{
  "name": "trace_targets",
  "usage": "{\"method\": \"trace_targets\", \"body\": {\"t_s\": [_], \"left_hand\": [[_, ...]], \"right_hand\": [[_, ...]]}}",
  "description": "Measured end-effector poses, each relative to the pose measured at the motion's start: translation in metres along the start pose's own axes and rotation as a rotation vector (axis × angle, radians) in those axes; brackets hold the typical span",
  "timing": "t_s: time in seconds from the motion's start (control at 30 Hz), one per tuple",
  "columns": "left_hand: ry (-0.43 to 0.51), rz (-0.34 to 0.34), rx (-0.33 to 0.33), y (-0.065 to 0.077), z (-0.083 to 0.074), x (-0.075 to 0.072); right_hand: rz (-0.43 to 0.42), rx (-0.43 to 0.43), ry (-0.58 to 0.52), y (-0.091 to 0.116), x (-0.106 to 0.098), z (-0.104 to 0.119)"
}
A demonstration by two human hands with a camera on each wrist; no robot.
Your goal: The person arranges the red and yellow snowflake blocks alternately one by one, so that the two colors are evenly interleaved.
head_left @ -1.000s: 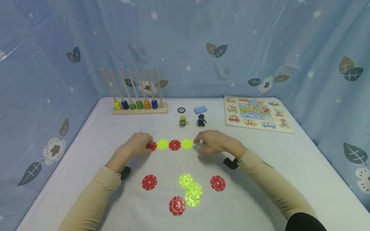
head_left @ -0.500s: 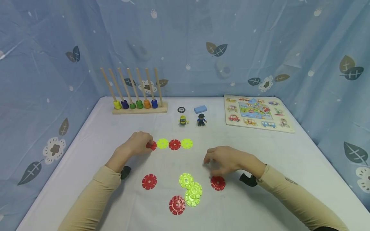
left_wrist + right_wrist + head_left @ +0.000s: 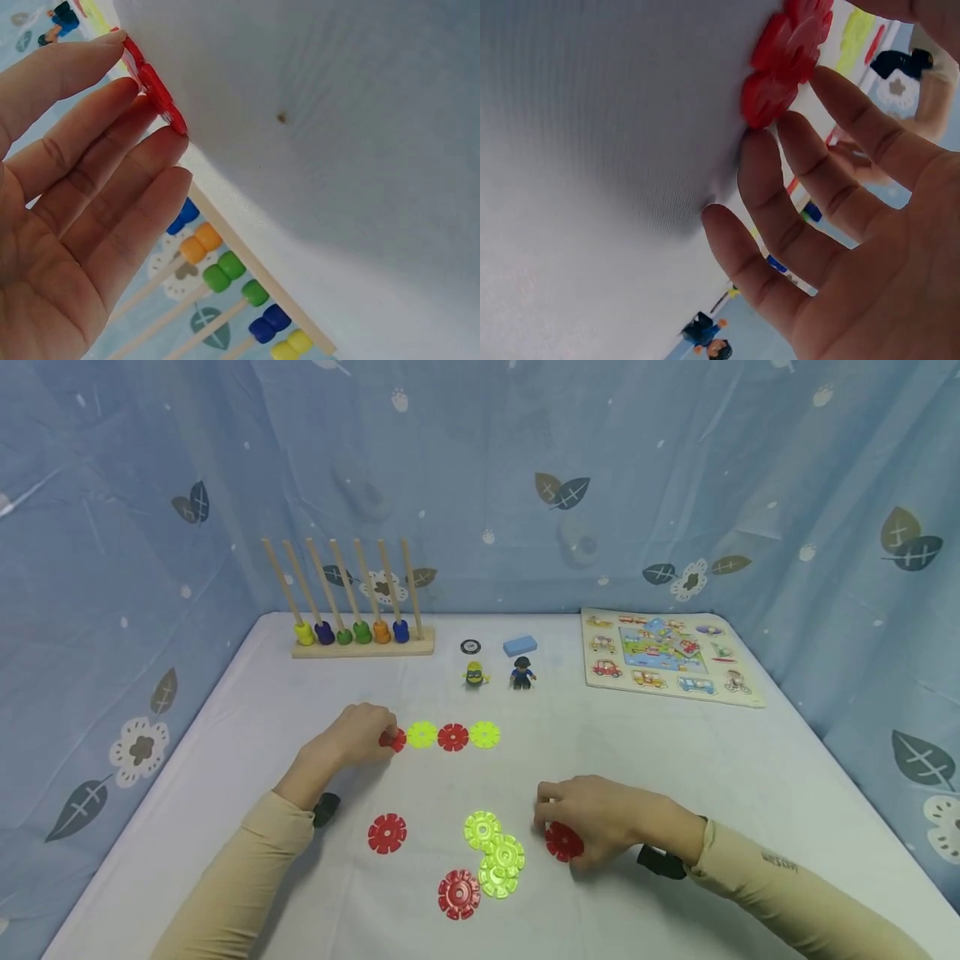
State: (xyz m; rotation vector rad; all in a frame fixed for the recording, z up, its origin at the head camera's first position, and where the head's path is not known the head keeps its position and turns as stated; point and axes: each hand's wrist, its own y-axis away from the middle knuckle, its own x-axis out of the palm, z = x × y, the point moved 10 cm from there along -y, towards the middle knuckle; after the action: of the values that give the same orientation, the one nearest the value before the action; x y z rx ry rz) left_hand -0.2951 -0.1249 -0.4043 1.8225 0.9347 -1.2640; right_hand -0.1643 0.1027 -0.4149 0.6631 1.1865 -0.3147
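Observation:
A row of flower-shaped slotted discs lies across the table, with a yellow-green disc [image 3: 422, 734], a red disc [image 3: 453, 737] and another yellow-green one [image 3: 485, 734]. At the row's left end my left hand [image 3: 358, 733] holds the end red disc [image 3: 154, 86] between thumb and fingertips, flat on the cloth. Nearer me on the right, my right hand [image 3: 600, 814] has its thumb and fingertips round the edge of a separate red disc [image 3: 562, 842]. The right wrist view shows fingertips against that disc's rim [image 3: 787, 56], the thumb partly out of frame.
Loose discs lie close by: a red one [image 3: 387, 833], a front red one [image 3: 459, 894] and an overlapping yellow-green pile [image 3: 504, 856]. Behind stand a peg bead rack [image 3: 363, 647], two toy figures [image 3: 522, 674], a blue block [image 3: 520, 646] and a puzzle board [image 3: 720, 681].
My right hand has left the right end of the row and come back toward me, closing round the separate red disc. My left hand stays on the end red disc.

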Motion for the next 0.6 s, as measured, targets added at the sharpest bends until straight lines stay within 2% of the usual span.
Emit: {"method": "trace_targets", "body": {"t_s": [0.4,0.6], "left_hand": [[0.004,-0.008,0.003,0.0011,-0.0007,0.0001],[-0.008,-0.011,-0.001,0.0017,-0.0012,-0.0009]], "right_hand": [[0.019,0.027,0.038,-0.0014,0.0058,0.0061],[0.002,0.047,0.044,0.0001,-0.0003,0.0005]]}}
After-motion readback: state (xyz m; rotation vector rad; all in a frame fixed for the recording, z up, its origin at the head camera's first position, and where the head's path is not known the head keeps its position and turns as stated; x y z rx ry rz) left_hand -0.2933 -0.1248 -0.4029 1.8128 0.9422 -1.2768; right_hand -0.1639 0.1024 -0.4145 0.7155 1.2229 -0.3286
